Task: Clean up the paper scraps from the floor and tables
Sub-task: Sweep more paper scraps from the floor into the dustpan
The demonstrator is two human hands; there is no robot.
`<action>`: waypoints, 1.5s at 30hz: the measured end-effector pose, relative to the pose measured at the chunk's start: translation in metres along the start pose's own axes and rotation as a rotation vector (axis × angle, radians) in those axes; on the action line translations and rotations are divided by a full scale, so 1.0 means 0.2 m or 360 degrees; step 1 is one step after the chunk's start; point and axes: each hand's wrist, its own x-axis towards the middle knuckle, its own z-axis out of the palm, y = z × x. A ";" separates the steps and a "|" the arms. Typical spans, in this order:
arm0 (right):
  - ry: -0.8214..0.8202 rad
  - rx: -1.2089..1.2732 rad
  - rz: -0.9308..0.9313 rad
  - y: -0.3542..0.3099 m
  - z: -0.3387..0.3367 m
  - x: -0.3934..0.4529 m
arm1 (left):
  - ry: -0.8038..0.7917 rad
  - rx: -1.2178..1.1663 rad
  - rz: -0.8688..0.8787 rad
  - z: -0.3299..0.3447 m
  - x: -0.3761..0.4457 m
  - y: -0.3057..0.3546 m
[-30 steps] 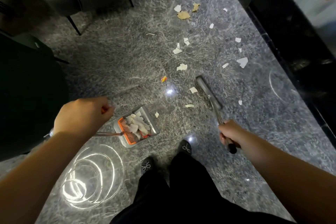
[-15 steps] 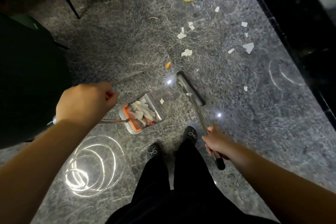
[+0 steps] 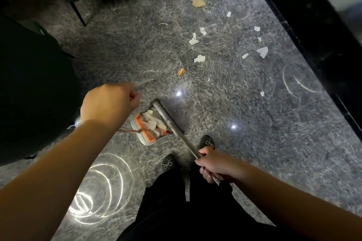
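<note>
Right hand [image 3: 214,164] round broom [image 3: 177,133] at dustpan [image 3: 150,125]

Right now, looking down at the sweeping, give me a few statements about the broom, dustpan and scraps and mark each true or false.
1. The grey long-handled broom's head lies at the mouth of the grey dustpan with the orange comb. True.
2. The dustpan is empty. False: white paper scraps are piled inside it.
3. The right hand has its grip round the broom's metal handle. True.
4. The small red and yellow scrap is already in the dustpan. False: it lies on the grey marbled floor, beyond the broom.
5. The left hand is flat and open. False: its fingers are curled, holding the dustpan's handle.
</note>
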 end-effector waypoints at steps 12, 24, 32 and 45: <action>-0.0033 0.0278 -0.0219 -0.09 -0.02 -0.19 | 0.0107 -0.0051 -0.0098 -0.05 -0.04 -0.13; 0.0207 0.0525 -0.0512 -0.59 -0.48 -0.19 | 0.0201 -0.0007 -0.0064 -0.19 0.54 -0.03; 0.0390 0.0404 -0.0561 -1.08 -1.09 -0.07 | 0.0064 0.0072 -0.0049 -0.16 1.15 0.12; 0.0605 0.0191 -0.0412 -1.62 -1.75 0.22 | -0.0074 0.0150 -0.0187 -0.18 1.66 0.15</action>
